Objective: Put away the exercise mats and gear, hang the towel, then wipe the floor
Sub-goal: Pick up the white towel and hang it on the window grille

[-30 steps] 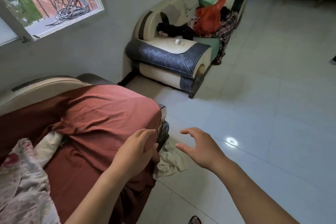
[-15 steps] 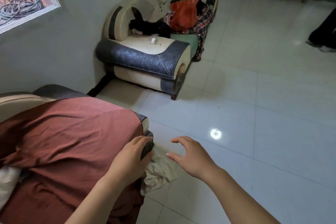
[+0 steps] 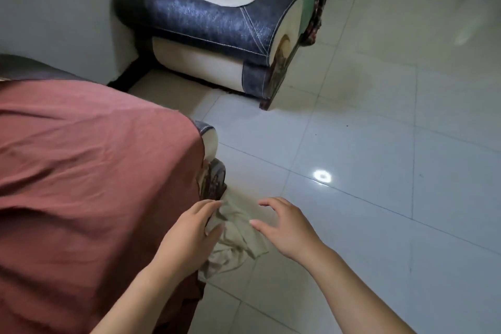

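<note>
Beige cloth (image 3: 238, 238) lies crumpled on floor (image 3: 379, 149), lower centre, between both hands, long axis toward frame bottom. Left hand (image 3: 189, 236) nearer, possibly touching; right hand (image 3: 284, 228) just beside. Both loose-fingered, gripping nothing.

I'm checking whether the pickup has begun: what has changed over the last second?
Both hands came down toward the crumpled pale beige cloth on the tiled floor. The left hand left the end of the sofa arm and now reaches the cloth's upper edge. The right hand hovers spread over it, holding nothing. The view tilted downward. The cloth and the red-brown sofa cover stayed put.
</note>
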Demonstrator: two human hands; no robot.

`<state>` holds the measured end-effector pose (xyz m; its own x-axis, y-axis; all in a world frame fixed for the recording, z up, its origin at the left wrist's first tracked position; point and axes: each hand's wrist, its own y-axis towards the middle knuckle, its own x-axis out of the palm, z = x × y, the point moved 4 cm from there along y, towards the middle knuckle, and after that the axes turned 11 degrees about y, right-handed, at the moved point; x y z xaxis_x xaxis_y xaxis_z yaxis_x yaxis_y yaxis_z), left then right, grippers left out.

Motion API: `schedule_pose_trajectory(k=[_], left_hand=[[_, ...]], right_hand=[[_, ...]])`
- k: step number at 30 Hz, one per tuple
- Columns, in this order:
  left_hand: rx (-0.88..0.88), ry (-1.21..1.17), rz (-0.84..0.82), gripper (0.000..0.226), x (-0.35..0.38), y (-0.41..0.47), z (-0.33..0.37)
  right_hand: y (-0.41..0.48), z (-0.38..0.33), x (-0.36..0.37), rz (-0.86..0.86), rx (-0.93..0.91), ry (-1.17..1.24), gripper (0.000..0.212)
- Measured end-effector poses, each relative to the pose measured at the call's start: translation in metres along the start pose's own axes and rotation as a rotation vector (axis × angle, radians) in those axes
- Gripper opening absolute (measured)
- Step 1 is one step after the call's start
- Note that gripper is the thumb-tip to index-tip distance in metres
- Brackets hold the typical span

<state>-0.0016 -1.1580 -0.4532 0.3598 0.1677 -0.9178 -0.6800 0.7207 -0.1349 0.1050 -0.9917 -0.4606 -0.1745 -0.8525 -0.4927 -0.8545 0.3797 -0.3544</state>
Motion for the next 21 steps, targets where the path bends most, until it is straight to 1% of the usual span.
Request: schedule_pose_trajectory(k=[2,6,8,12,14,16,17,19,21], left_hand=[[0.014,-0.016,-0.04,0.045,0.077,0.017,-0.025],[0.074,-0.027,-0.068,0.042,0.214,0.073,-0.068],[0.098,-0.049,-0.06,0.04,0.273,0.097,-0.091],[0.113,0.007,-0.093,0.042,0.373,0.128,-0.148],[0.117,0.031,-0.115,0.043,0.411,0.137,-0.17],[0.079,-0.002,-0.113,0.044,0.44,0.141,-0.187],[0.037,-0.042,-0.101,0.043,0.45,0.14,-0.195],[-0.053,-0.109,-0.025,0.042,0.459,0.133,-0.21],[-0.085,-0.088,-0.012,0.044,0.465,0.124,-0.22]], right_hand=[[0.034,0.062,0.039,-0.018,0.012,-0.03,0.048],[0.114,0.179,0.098,-0.031,0.03,-0.085,0.053],[0.153,0.232,0.123,-0.012,0.014,-0.096,0.055],[0.218,0.319,0.178,0.002,-0.025,-0.111,0.057],[0.243,0.351,0.209,-0.013,-0.059,-0.112,0.059],[0.26,0.38,0.241,-0.03,-0.08,-0.102,0.062],[0.265,0.394,0.257,-0.041,-0.081,-0.09,0.064],[0.271,0.412,0.28,-0.045,-0.077,-0.049,0.066],[0.274,0.42,0.292,0.015,-0.086,-0.023,0.071]])
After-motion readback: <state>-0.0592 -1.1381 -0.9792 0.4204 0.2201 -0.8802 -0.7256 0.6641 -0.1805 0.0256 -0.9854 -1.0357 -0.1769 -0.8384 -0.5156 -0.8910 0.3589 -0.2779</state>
